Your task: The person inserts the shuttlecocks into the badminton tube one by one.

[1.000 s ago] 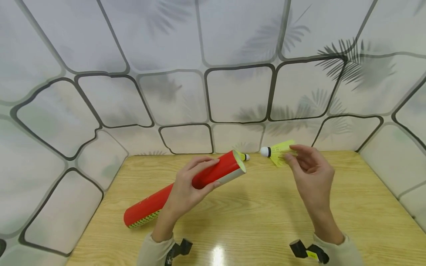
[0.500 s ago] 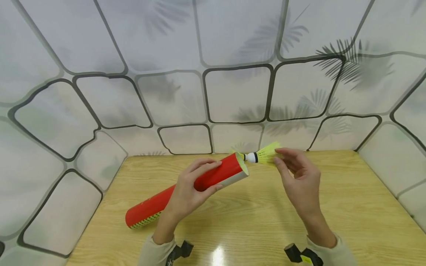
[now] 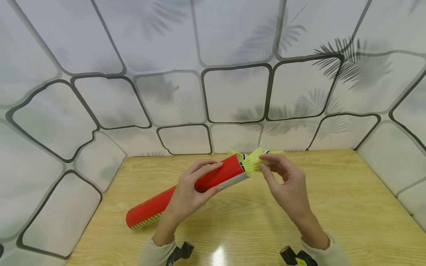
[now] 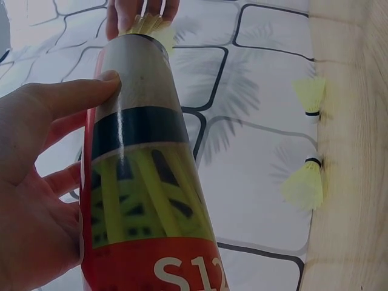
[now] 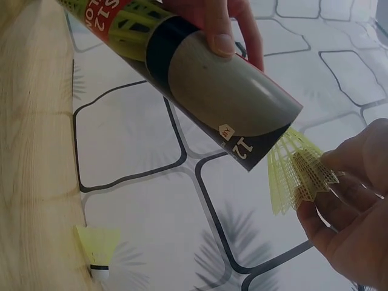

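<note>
Red cardboard-looking tube (image 3: 219, 174), a long glossy cylinder with a silvery panel near its mouth, slants over the wood-grained table (image 3: 332, 207), the left hand (image 3: 188, 186) wrapped round its upper part. Yellow ribs show in a band on its side; whether printed or contents, I cannot tell. At the open mouth, the right hand (image 3: 290, 190) pinches a yellow shuttlecock (image 3: 252, 162) by its flared, netted skirt, head inside. Beyond, two more shuttlecocks (image 4: 304, 185) lie near the pale, stone-patterned wall (image 3: 236, 94).
</note>
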Tool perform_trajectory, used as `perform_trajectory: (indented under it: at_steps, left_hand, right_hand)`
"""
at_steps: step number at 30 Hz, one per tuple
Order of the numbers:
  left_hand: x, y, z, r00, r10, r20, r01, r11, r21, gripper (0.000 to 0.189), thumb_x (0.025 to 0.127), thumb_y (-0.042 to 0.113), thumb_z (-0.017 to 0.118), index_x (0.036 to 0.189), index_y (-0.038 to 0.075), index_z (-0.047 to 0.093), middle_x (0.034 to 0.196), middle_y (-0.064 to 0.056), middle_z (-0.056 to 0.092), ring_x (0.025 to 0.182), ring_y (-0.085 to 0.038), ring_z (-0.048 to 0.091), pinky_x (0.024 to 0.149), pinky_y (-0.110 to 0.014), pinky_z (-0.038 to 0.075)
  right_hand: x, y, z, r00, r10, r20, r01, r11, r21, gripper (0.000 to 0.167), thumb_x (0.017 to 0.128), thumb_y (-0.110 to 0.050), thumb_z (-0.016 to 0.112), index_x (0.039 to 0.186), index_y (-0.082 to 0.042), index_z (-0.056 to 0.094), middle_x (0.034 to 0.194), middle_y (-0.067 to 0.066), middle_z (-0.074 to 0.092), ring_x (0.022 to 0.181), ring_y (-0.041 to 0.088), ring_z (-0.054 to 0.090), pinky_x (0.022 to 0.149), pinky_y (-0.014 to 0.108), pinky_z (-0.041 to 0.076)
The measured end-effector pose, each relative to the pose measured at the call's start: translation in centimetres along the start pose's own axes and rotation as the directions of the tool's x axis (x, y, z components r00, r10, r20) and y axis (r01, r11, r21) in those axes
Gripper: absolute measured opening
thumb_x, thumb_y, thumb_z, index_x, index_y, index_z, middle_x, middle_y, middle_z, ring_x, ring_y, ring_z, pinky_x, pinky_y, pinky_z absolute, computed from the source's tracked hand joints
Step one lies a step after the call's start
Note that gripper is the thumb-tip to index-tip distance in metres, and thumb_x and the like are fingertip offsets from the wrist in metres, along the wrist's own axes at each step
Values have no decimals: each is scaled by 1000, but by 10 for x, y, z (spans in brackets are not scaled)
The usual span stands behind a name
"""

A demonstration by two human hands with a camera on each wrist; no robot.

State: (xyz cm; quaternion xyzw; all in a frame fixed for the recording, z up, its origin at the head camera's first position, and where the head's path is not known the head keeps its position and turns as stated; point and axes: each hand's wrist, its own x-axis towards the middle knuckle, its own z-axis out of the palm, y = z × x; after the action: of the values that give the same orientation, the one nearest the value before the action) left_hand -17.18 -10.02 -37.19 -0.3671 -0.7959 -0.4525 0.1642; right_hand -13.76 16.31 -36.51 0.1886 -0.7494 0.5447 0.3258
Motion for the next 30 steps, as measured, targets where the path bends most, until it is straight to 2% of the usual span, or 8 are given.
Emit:
perform_trajectory:
  at_steps: [19,30]
  left_hand:
    - [1,4,3,1000,28,5,-28,1000,1,50,87,19,85,134,18,69,132,0,62,115,-18,63,89,-36,57]
    - [0,6,4,1000,19,20,-19,1000,-13,49,88,20,84,135,19,68,133,1,61,116,-18,62,90,-37,57]
  right_hand:
    - [-4,-2,8,992,1,124,-1,1000,5,30,90,15,69,114,-2,72,109,6,72,100,10,71,86,22,56]
    - [-4,-2,8,983,33,178,-51,994,96,29,92,16,65,114,-1,71,111,7,71,103,13,71,87,25,57]
